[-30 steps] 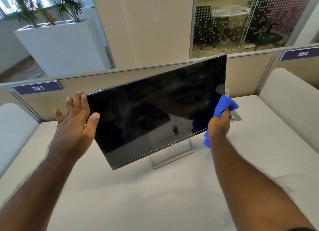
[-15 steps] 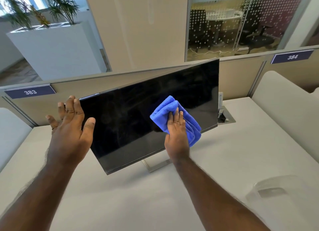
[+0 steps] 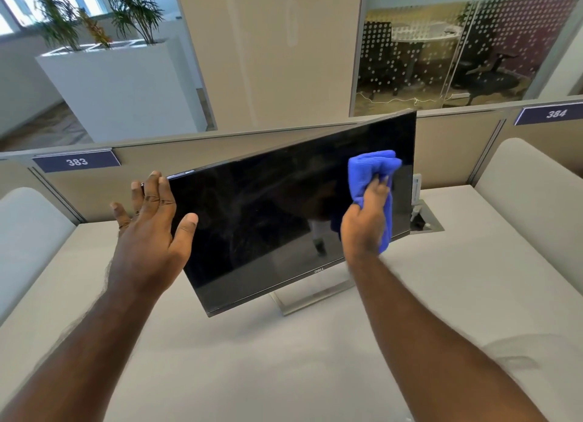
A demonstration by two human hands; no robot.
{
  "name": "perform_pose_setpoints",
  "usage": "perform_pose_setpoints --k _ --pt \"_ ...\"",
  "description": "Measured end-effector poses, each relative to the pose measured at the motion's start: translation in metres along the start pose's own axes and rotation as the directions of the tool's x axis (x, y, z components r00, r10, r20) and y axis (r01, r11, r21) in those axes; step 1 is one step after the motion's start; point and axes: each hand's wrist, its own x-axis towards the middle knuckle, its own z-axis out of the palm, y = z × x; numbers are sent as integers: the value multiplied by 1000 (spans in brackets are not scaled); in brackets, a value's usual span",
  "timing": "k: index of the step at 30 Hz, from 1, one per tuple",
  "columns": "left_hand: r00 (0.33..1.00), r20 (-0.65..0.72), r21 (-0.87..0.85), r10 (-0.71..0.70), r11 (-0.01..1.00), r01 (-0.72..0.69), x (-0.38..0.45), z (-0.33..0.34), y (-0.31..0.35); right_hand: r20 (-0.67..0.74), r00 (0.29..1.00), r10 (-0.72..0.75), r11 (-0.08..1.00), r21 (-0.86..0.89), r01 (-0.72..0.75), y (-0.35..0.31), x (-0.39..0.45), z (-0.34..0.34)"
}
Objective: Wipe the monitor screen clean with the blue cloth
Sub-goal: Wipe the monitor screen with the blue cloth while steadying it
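Observation:
A black monitor (image 3: 271,213) stands tilted on a silver stand (image 3: 310,298) in the middle of the desk, its dark screen showing faint smears. My left hand (image 3: 151,232) grips the monitor's left edge, thumb on the front and fingers reaching behind. My right hand (image 3: 364,226) holds a bunched blue cloth (image 3: 373,169) pressed against the right part of the screen, near the right edge.
The pale desk (image 3: 284,358) is bounded by a beige partition (image 3: 151,156) with labels 383 and 384. A cable hatch (image 3: 426,223) sits in the desk just right of the monitor. Padded side dividers stand at left and right. A white planter lies beyond.
My right hand with the cloth swept from the screen's right edge to its middle, then back to the right side, higher up. My left hand stayed on the left edge.

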Motion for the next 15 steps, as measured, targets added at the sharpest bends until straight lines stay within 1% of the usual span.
perform_pose_setpoints --k 2,3,4,6,9,11,12,15 --pt "1000 4 -6 -4 1000 4 0 -1 1 2 986 -168 985 -47 168 -15 -21 14" --pt "1000 7 -9 -6 1000 6 1 -1 2 26 971 -239 969 -63 240 -21 -28 19" --pt "1000 9 -9 -6 1000 6 0 -1 2 39 962 -271 960 -67 274 -27 -29 22" --pt "1000 12 -4 -2 1000 2 0 -2 3 3 968 -252 964 -88 251 -37 -19 24" --pt "1000 17 -8 3 1000 -3 -2 -2 2 -68 986 -151 987 -62 147 -60 -8 28" --pt "1000 24 -12 0 1000 0 -2 -3 2 -58 981 -185 979 -95 180 -77 -20 36" --pt "1000 24 -17 -1 1000 1 -2 -3 3 -30 970 -243 960 -148 236 -82 -31 40" --pt "1000 21 -40 -7 999 7 -1 -4 5 181 896 -406 853 -277 443 -89 -71 54"
